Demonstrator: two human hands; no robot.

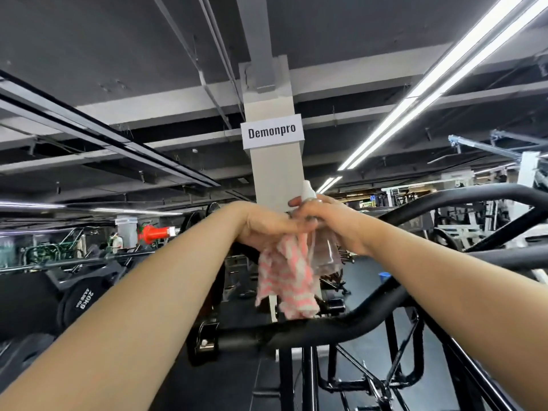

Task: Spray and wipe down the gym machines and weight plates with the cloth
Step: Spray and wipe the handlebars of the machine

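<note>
A pink-and-white checked cloth (pixel 286 274) hangs crumpled below the left hand (pixel 267 225); a clear spray bottle (pixel 324 247), white-nozzled and upright, sits in the right hand (pixel 323 218).

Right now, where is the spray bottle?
The spray bottle is mid-frame in the right hand, beside the pink-and-white cloth held by the left hand, before the pillar.

Two bare forearms, no sleeves in view up to the frame's lower edge, no watch, band or glove at either wrist, left hand (pixel 267 225) and right hand (pixel 332 219) uncovered, short unpainted fingernails, no rings visible
</note>
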